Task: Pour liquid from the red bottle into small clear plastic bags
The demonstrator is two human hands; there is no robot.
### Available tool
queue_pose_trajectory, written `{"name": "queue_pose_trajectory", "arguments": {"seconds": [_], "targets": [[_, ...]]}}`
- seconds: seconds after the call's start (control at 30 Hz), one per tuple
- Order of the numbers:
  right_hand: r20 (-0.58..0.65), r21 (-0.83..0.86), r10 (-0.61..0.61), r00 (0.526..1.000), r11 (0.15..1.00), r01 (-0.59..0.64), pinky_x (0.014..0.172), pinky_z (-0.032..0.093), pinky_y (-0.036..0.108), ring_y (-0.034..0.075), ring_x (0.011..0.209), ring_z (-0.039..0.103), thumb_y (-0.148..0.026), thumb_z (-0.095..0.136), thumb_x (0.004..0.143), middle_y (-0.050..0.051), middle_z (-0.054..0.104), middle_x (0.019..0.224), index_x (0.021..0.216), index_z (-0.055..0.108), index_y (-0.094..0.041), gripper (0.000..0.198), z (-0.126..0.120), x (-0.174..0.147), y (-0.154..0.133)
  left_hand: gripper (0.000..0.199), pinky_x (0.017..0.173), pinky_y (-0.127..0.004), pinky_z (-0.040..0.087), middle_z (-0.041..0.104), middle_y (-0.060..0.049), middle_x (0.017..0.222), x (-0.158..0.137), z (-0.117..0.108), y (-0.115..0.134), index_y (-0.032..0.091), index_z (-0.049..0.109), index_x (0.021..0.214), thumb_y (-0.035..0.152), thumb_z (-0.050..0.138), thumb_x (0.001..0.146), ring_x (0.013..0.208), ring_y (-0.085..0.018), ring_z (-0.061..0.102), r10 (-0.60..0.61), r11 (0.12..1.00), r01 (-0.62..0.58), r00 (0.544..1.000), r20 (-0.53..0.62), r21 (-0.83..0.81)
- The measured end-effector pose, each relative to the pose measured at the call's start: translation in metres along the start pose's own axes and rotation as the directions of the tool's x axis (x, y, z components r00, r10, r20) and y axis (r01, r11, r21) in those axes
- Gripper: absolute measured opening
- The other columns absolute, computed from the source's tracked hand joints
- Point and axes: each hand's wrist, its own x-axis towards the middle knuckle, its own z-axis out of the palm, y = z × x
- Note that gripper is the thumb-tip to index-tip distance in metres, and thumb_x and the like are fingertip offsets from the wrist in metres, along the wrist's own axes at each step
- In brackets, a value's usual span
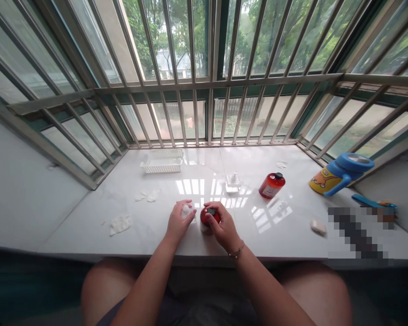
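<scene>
My left hand (178,222) is curled round a small clear container (187,211) with something whitish in it, partly hidden by my fingers. Just to its right, my right hand (224,228) grips a red bottle (204,218) with a black cap, thumb and fingers around its top. The bottle stands upright on the white ledge, near the front edge. Beyond my hands sits a similar clear container (233,181) with a whitish piece in it. A second red bottle (272,185) with a black cap and a pale label stands farther right.
At the back left is a white perforated basket (163,161). Crumpled white tissues (120,225) lie on the left. To the right are a blue-and-yellow mug (336,174), a pale soap-like block (318,227) and a blue strap (363,200). Metal window bars (211,115) border the ledge.
</scene>
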Motion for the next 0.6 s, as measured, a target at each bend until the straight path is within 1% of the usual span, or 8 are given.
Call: {"name": "queue_pose_trajectory", "arguments": {"seconds": [0.07, 0.17, 0.27, 0.37, 0.43, 0.5, 0.6], "targets": [[-0.057, -0.050, -0.002, 0.998, 0.999, -0.001, 0.106, 0.055, 0.046, 0.028, 0.119, 0.069, -0.045, 0.062, 0.107, 0.010, 0.071, 0.126, 0.117, 0.067, -0.028, 0.020, -0.016, -0.009, 0.003, 0.021, 0.111, -0.047, 0.054, 0.077, -0.008, 0.126, 0.000, 0.000, 0.001, 0.026, 0.068, 0.102, 0.044, 0.074, 0.095, 0.119, -0.029, 0.072, -0.005, 1.000, 0.005, 1.000, -0.002, -0.001], [-0.166, -0.137, 0.015, 0.986, 0.990, -0.038, 0.106, 0.054, 0.049, 0.029, 0.119, 0.068, -0.044, 0.064, 0.106, 0.010, 0.070, 0.125, 0.114, 0.068, -0.028, 0.019, -0.044, -0.022, 0.006, 0.022, 0.112, -0.048, 0.053, 0.076, -0.009, 0.127, -0.001, 0.000, 0.005, 0.026, 0.068, 0.101, 0.046, 0.073, 0.095, 0.121, -0.030, 0.072, -0.024, 1.000, 0.024, 1.000, 0.006, -0.005], [-0.266, -0.159, 0.048, 0.963, 0.983, -0.093, 0.105, 0.054, 0.052, 0.030, 0.119, 0.068, -0.047, 0.071, 0.101, 0.011, 0.071, 0.124, 0.111, 0.066, -0.027, 0.022, -0.059, -0.029, 0.007, 0.023, 0.112, -0.049, 0.053, 0.077, -0.009, 0.127, -0.001, -0.001, 0.008, 0.026, 0.067, 0.100, 0.047, 0.072, 0.095, 0.123, -0.031, 0.071, -0.037, 0.999, 0.037, 0.999, 0.009, -0.006], [-0.324, -0.088, 0.112, 0.939, 0.985, -0.148, 0.104, 0.056, 0.052, 0.031, 0.120, 0.069, -0.048, 0.078, 0.097, 0.012, 0.072, 0.128, 0.111, 0.062, -0.027, 0.030, -0.057, -0.031, 0.008, 0.022, 0.110, -0.048, 0.054, 0.077, -0.009, 0.128, 0.000, -0.001, 0.009, 0.026, 0.067, 0.100, 0.046, 0.073, 0.095, 0.120, -0.031, 0.072, -0.048, 0.999, 0.048, 0.999, 0.017, -0.007], [-0.327, -0.057, 0.139, 0.935, 0.984, -0.166, 0.104, 0.057, 0.052, 0.030, 0.120, 0.070, -0.048, 0.077, 0.097, 0.012, 0.072, 0.129, 0.109, 0.062, -0.026, 0.030, -0.051, -0.029, 0.009, 0.020, 0.108, -0.046, 0.054, 0.076, -0.008, 0.128, 0.000, -0.002, 0.009, 0.026, 0.067, 0.100, 0.044, 0.073, 0.095, 0.118, -0.030, 0.072, -0.053, 0.999, 0.053, 0.998, 0.022, -0.010], [-0.314, -0.059, 0.134, 0.940, 0.985, -0.161, 0.104, 0.056, 0.051, 0.030, 0.120, 0.070, -0.049, 0.075, 0.099, 0.012, 0.072, 0.130, 0.110, 0.064, -0.026, 0.027, -0.047, -0.027, 0.009, 0.019, 0.109, -0.045, 0.054, 0.076, -0.008, 0.129, 0.000, -0.002, 0.009, 0.026, 0.068, 0.100, 0.042, 0.074, 0.095, 0.118, -0.029, 0.072, -0.053, 0.999, 0.054, 0.998, 0.024, -0.009], [-0.281, -0.091, 0.089, 0.956, 0.989, -0.119, 0.104, 0.056, 0.050, 0.029, 0.120, 0.070, -0.049, 0.067, 0.104, 0.011, 0.071, 0.131, 0.113, 0.067, -0.026, 0.024, -0.047, -0.024, 0.010, 0.019, 0.109, -0.045, 0.054, 0.076, -0.008, 0.129, -0.001, -0.002, 0.008, 0.025, 0.067, 0.101, 0.042, 0.073, 0.095, 0.120, -0.029, 0.072, -0.049, 0.999, 0.049, 0.999, 0.024, -0.008]]}}
